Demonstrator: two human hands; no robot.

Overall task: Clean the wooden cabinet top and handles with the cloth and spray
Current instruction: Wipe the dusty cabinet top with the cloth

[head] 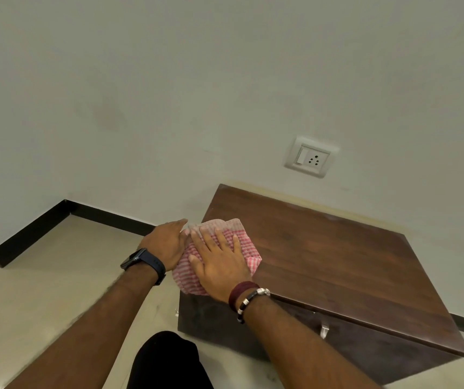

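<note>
Cloth (237, 234) on the cabinet top (337, 265), at its left front corner. My right hand (219, 265) lies flat on it, fingers spread, pressing. My left hand (166, 244) touches the cloth's left edge, fingers straight.

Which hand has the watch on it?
The left hand, beside the cloth, has the dark watch. The right hand wears bracelets instead.

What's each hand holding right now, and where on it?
Neither hand grips anything. The right hand presses flat, fingers straight, on the middle of the checked cloth; the left hand rests against the cloth's left edge, at the cabinet top's left end.
</note>
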